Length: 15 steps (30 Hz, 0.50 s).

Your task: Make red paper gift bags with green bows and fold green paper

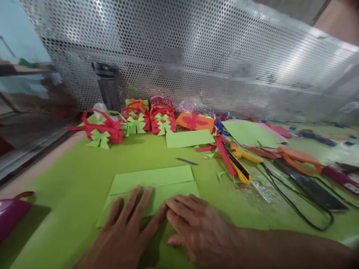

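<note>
A folded sheet of light green paper lies on the green tabletop in front of me, with a fold line running across it. My left hand rests on its near left part, fingers spread flat. Beside it, my right hand lies over the near right part of the sheet. Its fingers are stretched out side by side, pointing left and touching near the left thumb. The near edge of the paper is hidden under both hands. Just beyond the sheet is a thin grey blade-like strip.
Red paper baskets with green bows line the back left. A dark bottle stands behind them, before a perforated metal panel. At right are a yellow cutter, a glue gun, scissors and cords. A purple object sits at left.
</note>
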{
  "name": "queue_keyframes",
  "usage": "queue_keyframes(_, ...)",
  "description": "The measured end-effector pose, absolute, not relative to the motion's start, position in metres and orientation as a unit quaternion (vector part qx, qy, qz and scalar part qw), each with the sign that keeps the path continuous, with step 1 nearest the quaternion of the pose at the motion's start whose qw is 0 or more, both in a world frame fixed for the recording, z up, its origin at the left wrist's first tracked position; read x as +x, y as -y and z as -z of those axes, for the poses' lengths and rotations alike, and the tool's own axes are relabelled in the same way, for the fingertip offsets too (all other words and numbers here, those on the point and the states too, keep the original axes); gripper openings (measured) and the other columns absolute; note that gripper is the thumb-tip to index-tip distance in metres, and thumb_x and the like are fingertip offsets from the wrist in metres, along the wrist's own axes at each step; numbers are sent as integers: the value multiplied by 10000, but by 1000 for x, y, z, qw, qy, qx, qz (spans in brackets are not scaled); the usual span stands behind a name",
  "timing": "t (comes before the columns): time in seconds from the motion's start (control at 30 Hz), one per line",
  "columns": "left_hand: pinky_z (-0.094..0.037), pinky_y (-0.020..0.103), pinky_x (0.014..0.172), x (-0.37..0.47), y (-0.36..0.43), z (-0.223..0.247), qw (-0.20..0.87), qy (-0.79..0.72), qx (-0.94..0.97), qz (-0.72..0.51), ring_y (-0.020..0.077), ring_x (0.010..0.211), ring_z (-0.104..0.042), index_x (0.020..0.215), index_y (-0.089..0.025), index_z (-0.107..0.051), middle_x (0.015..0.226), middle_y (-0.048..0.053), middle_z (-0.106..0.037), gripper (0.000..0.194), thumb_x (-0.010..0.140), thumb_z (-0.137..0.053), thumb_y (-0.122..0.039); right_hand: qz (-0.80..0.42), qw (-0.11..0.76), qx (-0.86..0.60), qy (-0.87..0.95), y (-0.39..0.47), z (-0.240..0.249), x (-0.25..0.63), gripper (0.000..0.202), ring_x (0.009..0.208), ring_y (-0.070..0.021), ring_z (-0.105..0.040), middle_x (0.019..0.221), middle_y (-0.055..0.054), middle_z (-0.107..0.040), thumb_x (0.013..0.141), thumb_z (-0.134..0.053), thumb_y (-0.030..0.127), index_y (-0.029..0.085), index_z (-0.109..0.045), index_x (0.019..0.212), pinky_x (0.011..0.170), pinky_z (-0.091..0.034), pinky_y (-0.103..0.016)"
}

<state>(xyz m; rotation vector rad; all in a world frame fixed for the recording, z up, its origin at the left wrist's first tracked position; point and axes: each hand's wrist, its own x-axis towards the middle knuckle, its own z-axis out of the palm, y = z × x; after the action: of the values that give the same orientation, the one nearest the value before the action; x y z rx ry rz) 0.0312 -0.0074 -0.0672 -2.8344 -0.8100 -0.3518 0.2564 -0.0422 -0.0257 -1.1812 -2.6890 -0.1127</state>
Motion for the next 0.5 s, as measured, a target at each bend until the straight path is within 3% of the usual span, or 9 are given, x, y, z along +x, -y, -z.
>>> queue_keyframes(0.17,-219,637,984,35,12,66,72,307,-942,114,460,1343,-193,1431,-293,-319,1471,155,-329,1006,633,-245,-901,60,111,-386,914,42,28,257,442,1096,-236,-560,1173,-138,-640,901,-510,409,53,-602,1145,893,-485,-322)
queue_keyframes(0.33,-253,616,978,31,9,63,83,278,-953,89,455,1339,-208,1435,-303,-306,1480,147,-316,960,663,-286,-873,35,110,-393,912,43,27,257,395,1109,-224,-546,1177,-120,-629,925,-467,399,89,-600,1130,905,-475,-314)
queue_keyframes(0.5,-239,625,986,33,10,64,92,297,-944,106,457,1330,-228,1451,-308,-257,1473,157,-320,984,649,-261,-878,-43,162,-459,872,31,18,269,174,806,-163,-619,854,-45,-685,910,-518,256,149,-655,921,739,-494,-274)
